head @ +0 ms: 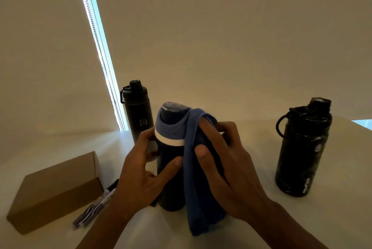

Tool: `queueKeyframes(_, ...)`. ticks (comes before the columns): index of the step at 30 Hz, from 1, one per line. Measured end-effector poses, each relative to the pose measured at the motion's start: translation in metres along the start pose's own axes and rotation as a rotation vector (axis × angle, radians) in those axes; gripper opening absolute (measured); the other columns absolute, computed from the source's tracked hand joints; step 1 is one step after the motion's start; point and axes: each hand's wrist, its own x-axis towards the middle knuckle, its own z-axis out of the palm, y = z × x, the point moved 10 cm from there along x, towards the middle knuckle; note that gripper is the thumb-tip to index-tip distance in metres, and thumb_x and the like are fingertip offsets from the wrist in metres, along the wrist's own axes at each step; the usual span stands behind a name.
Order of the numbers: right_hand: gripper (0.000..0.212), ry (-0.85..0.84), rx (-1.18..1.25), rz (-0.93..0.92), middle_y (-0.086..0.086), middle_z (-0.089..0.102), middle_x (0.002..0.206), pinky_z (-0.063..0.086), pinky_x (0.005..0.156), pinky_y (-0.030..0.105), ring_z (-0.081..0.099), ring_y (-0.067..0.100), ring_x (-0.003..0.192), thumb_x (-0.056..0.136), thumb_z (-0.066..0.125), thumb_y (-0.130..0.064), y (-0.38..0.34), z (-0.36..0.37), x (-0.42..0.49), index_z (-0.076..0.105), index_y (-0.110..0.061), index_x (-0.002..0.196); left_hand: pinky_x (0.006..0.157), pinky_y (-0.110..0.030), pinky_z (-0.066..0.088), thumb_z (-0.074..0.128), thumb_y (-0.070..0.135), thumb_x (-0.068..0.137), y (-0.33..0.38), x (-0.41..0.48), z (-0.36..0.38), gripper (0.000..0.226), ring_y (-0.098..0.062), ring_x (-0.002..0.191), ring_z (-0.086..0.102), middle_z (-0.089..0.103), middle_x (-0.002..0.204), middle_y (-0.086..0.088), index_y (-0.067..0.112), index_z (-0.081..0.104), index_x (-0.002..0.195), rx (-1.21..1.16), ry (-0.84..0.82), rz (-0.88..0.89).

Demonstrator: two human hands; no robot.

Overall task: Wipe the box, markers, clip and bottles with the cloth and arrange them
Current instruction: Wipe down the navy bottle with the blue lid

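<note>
— Left hand and right hand sit nearest, both on the dark blue bottle. What does it look like?

— Upright, with a navy body, a white band below the shoulder and a scuffed, rounded cap. A blue cloth is draped round its neck and hangs down the right side to the tabletop.

— And the fingers?

— The left fingers curl round the bottle's left side with the thumb across the front, gripping it. The right hand's fingers wrap the far right side over the cloth. Its thumb presses the cloth against the bottle's front, so the cloth is clamped between hand and bottle.

— Where does the bottle stand?

— Mid-tabletop, between the two hands. A slim black bottle stands just behind it to the left. A wider black bottle with a loop handle stands well apart on the right. A brown box lies at the left, with blurred markers beside its near right edge.
</note>
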Motion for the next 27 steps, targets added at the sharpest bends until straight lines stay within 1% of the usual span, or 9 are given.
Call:
queueKeyframes(3, 0.052, -0.001, 0.030, 0.021, -0.015, 0.036, 0.131, 0.054, 0.074, 0.018, 0.057, 0.003, 0.101, 0.105, 0.030, -0.061, 0.002, 0.002, -0.002, 0.021, -0.050, 0.155, 0.093, -0.028, 0.058, 0.068, 0.076, 0.078, 0.003, 0.001, 0.000, 0.061, 0.006, 0.121, 0.061, 0.061, 0.131, 0.030, 0.058, 0.044, 0.132, -0.005, -0.006, -0.001)
queueKeyframes(7, 0.049, -0.025, 0.113, 0.052, -0.017, 0.039, 0.128, 0.052, 0.075, 0.014, 0.060, 0.006, 0.101, 0.104, 0.034, -0.060, 0.001, 0.010, -0.004, 0.036, -0.040, 0.148, 0.096, -0.016, 0.054, 0.065, 0.081, 0.079, 0.002, 0.002, 0.000, 0.070, -0.001, 0.122, 0.063, 0.063, 0.131, 0.027, 0.045, 0.046, 0.136, -0.009, -0.021, 0.005)
queueKeyframes(10, 0.038, -0.028, 0.270, 0.163, -0.015, 0.046, 0.122, 0.053, 0.077, 0.018, 0.062, 0.007, 0.102, 0.105, 0.035, -0.057, 0.012, 0.015, -0.003, 0.044, -0.042, 0.138, 0.094, -0.009, 0.050, 0.066, 0.084, 0.075, 0.001, 0.003, -0.001, 0.066, 0.004, 0.122, 0.061, 0.061, 0.131, 0.031, 0.061, 0.043, 0.132, -0.021, -0.018, -0.017)
queueKeyframes(13, 0.031, -0.044, 0.394, 0.236, -0.013, 0.049, 0.118, 0.053, 0.080, 0.019, 0.062, 0.008, 0.104, 0.104, 0.034, -0.057, 0.016, 0.018, -0.004, 0.047, -0.050, 0.132, 0.093, -0.008, 0.050, 0.067, 0.086, 0.072, 0.001, 0.003, -0.001, 0.067, 0.008, 0.122, 0.060, 0.060, 0.132, 0.035, 0.070, 0.040, 0.130, -0.031, -0.032, -0.031)
queueKeyframes(17, 0.045, -0.035, 0.296, 0.166, -0.013, 0.046, 0.118, 0.050, 0.078, 0.015, 0.060, 0.010, 0.104, 0.106, 0.036, -0.052, 0.008, 0.014, -0.002, 0.045, -0.032, 0.145, 0.101, -0.013, 0.049, 0.069, 0.081, 0.076, 0.001, 0.003, 0.007, 0.076, 0.001, 0.128, 0.059, 0.059, 0.138, 0.029, 0.054, 0.040, 0.140, -0.051, -0.098, -0.011)
queueKeyframes(19, 0.049, -0.014, 0.286, 0.167, -0.017, 0.047, 0.110, 0.049, 0.072, 0.016, 0.061, 0.010, 0.097, 0.106, 0.039, -0.053, 0.011, 0.012, 0.000, 0.047, -0.022, 0.142, 0.102, -0.014, 0.049, 0.068, 0.078, 0.078, 0.003, 0.002, 0.008, 0.077, 0.000, 0.128, 0.060, 0.060, 0.138, 0.028, 0.047, 0.039, 0.143, -0.065, -0.114, -0.005)
queueKeyframes(22, 0.039, 0.054, 0.289, 0.189, -0.018, 0.052, 0.103, 0.048, 0.068, 0.016, 0.063, 0.010, 0.092, 0.107, 0.044, -0.047, 0.020, 0.003, 0.002, 0.056, -0.016, 0.127, 0.099, -0.009, 0.048, 0.066, 0.080, 0.079, 0.008, 0.001, 0.007, 0.073, 0.003, 0.127, 0.060, 0.061, 0.136, 0.031, 0.054, 0.037, 0.141, -0.073, -0.132, -0.014)
queueKeyframes(24, 0.031, 0.084, 0.246, 0.139, -0.015, 0.050, 0.105, 0.047, 0.068, 0.016, 0.062, 0.011, 0.093, 0.108, 0.047, -0.038, 0.015, -0.005, 0.004, 0.059, -0.018, 0.129, 0.097, -0.006, 0.046, 0.066, 0.079, 0.080, 0.012, 0.001, 0.007, 0.069, 0.007, 0.126, 0.059, 0.060, 0.135, 0.035, 0.059, 0.036, 0.139, -0.073, -0.151, -0.014)
queueKeyframes(27, 0.025, 0.143, 0.250, 0.066, -0.012, 0.050, 0.106, 0.044, 0.066, 0.014, 0.061, 0.012, 0.088, 0.109, 0.046, -0.030, 0.004, -0.020, 0.006, 0.060, -0.019, 0.127, 0.100, -0.009, 0.046, 0.074, 0.065, 0.080, 0.012, 0.001, 0.008, 0.075, 0.002, 0.128, 0.059, 0.060, 0.137, 0.031, 0.048, 0.038, 0.143, -0.062, -0.171, -0.001)
